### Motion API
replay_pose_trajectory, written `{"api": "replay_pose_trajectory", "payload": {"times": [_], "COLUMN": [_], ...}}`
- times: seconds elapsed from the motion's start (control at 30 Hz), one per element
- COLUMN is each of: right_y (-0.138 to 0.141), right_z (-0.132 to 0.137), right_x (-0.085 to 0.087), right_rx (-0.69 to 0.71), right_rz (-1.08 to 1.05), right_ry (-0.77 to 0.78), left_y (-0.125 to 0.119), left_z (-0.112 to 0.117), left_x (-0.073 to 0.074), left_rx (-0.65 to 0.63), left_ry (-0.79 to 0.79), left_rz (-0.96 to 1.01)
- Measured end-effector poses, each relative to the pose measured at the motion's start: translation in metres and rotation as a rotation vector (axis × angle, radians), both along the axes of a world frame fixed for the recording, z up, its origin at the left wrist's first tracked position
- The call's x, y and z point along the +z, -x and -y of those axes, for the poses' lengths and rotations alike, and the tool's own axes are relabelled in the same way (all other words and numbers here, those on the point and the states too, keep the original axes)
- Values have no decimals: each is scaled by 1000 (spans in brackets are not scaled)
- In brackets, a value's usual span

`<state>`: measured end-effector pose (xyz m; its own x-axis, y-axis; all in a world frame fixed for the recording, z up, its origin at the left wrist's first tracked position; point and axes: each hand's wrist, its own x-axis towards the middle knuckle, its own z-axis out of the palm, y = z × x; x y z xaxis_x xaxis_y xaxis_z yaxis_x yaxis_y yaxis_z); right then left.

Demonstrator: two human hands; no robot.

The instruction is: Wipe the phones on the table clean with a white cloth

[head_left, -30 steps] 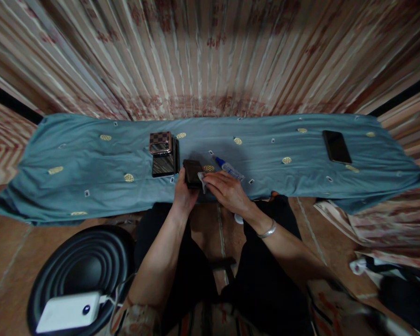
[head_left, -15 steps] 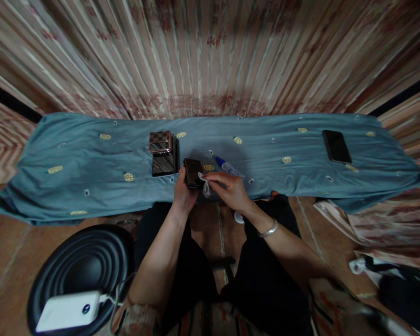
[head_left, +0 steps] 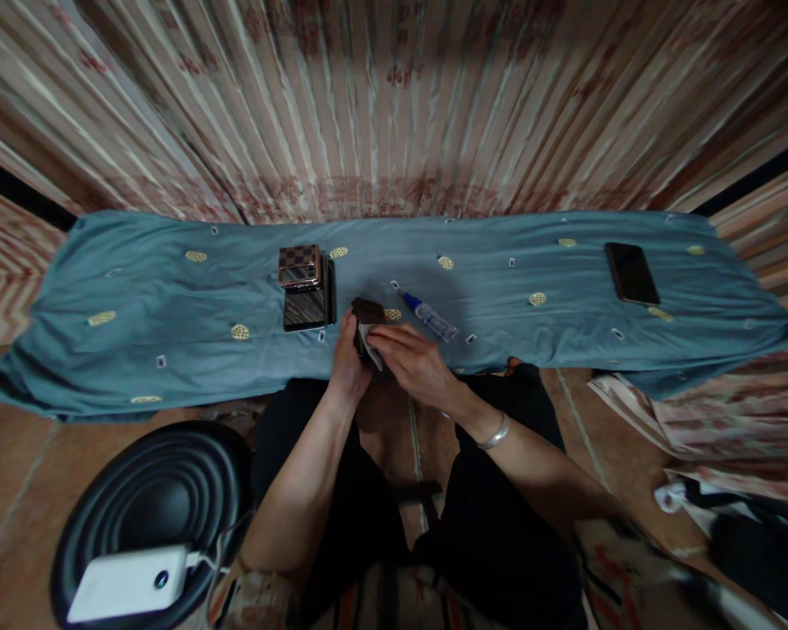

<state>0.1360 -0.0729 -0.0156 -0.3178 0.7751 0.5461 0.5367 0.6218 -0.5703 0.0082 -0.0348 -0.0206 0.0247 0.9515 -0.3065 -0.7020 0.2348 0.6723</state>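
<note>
My left hand [head_left: 348, 366] grips a small dark wallet [head_left: 368, 313] from its left side, tilted up over the near edge of a blue-grey cloth [head_left: 171, 315]. My right hand [head_left: 411, 363] presses a small white wipe [head_left: 369, 341] flat against the wallet's face, fingers together. A silver bangle [head_left: 492, 435] sits on the right wrist. Just right of the hands lies a clear little bottle with a blue cap [head_left: 432, 317].
Two more wallets, one checkered [head_left: 299, 265] on a striped one [head_left: 307, 306], lie left of the hands. A black phone [head_left: 631, 273] rests at the cloth's right end. A black round stool [head_left: 151, 499] with a white power bank [head_left: 129, 584] stands at the lower left. A patterned curtain [head_left: 394, 96] hangs behind.
The wallet has been tilted up more on edge. My right hand with the white wipe has slid left onto the wallet's face, so less of the wallet shows.
</note>
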Motion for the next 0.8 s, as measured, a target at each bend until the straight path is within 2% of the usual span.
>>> {"api": "replay_pose_trajectory", "payload": {"times": [0.2,0.5,0.8], "right_y": [3,-2,8], "right_z": [-4,-12,-2], "right_x": [0,-5,-2], "right_rx": [-29,-104,-19], "right_rz": [108,114,106], "right_ry": [-19,13,-19], "left_y": [-2,-10,-1], "left_z": [2,8,3], "left_x": [4,4,8], "left_rx": [21,-10,19], "left_ry": [50,-5,36], "left_rz": [-32,-58,-62]}}
